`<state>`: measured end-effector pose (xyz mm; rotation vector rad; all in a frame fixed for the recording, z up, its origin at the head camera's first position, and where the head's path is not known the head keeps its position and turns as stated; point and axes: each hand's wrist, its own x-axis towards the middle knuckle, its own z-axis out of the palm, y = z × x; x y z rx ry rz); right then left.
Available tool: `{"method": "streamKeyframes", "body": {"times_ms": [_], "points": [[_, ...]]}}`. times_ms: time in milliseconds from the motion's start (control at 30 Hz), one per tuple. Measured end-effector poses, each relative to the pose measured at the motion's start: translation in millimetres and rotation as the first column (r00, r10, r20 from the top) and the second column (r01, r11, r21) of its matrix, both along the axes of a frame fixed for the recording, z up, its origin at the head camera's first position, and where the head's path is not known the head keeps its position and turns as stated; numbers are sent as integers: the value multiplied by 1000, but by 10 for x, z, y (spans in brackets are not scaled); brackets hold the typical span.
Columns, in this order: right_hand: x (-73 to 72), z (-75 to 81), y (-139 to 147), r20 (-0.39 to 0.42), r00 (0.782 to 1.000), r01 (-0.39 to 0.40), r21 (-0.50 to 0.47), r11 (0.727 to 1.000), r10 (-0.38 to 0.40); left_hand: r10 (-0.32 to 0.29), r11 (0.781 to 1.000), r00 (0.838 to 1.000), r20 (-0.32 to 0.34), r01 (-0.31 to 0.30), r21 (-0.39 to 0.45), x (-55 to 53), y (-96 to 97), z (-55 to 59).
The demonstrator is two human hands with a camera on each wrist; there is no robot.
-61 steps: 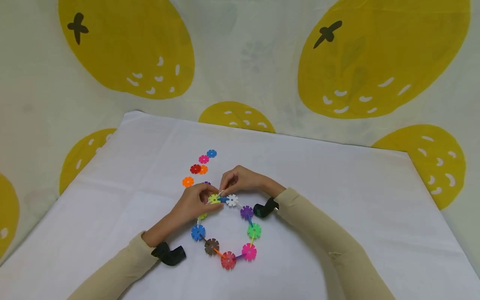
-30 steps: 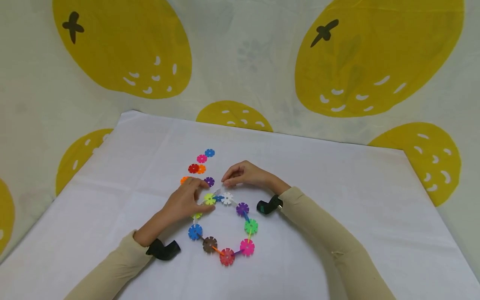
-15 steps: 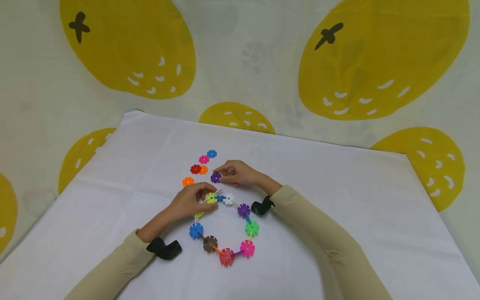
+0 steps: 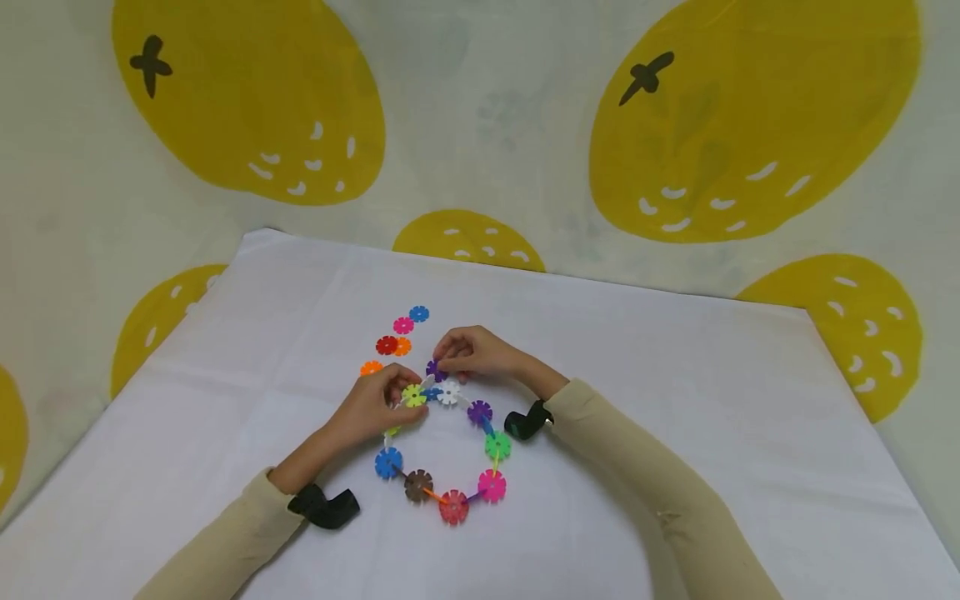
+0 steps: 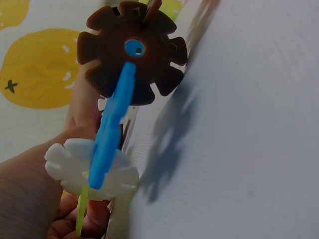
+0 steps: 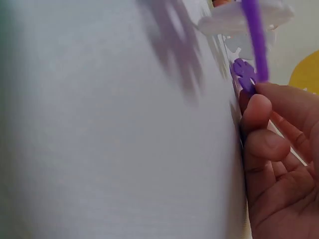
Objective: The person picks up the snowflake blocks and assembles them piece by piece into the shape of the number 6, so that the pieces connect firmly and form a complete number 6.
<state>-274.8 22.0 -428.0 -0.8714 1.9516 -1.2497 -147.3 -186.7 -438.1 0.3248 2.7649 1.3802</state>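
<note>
A ring of interlocked snowflake discs in many colours lies on the white cloth, with a red disc (image 4: 453, 507) at its near side. My left hand (image 4: 366, 414) pinches the yellow-green disc (image 4: 413, 396) at the ring's far side. Beside that disc a white disc (image 4: 427, 382) stands out, partly hidden. Between thumb and forefinger my right hand (image 4: 482, 352) pinches a loose purple disc (image 6: 242, 72), just beyond the ring; whether it touches the white one I cannot tell. The left wrist view shows the ring's brown disc (image 5: 102, 47) and blue disc (image 5: 110, 129) up close.
Loose discs lie beyond the left hand: orange (image 4: 371, 367), red (image 4: 387, 345), a second orange (image 4: 402, 346), pink (image 4: 403, 325) and blue (image 4: 419, 313). White cloth (image 4: 637, 375) covers the table. Behind hangs a fabric with yellow fruit (image 4: 251, 100).
My right hand let go near the ring's far side, reached to the loose purple disc, picked it up and brought it back toward the ring. The left hand stays at the yellow-green disc.
</note>
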Motion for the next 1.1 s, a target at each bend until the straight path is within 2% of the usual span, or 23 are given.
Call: {"method": "streamKeyframes", "body": {"times_ms": [167, 300, 533, 700, 867, 1100], "points": [[2, -36, 7, 42, 998, 53, -37, 998, -52, 22, 1000, 1000, 8, -22, 17, 15, -37, -7], [15, -9, 19, 96, 991, 99, -47, 994, -95, 39, 999, 999, 8, -39, 30, 8, -50, 15], [43, 15, 39, 165, 977, 147, -66, 987, -135, 33, 998, 999, -10, -33, 48, -1, -47, 10], [49, -10, 44, 171, 979, 134, -97, 986, -116, 26, 998, 999, -25, -25, 56, -4, -45, 4], [61, -28, 52, 161, 983, 106, -87, 991, -91, 19, 999, 999, -40, -17, 52, -14, -44, 2], [47, -29, 39, 245, 963, 136, -64, 989, -116, 17, 998, 999, -42, -14, 67, -2, -37, 8]]}}
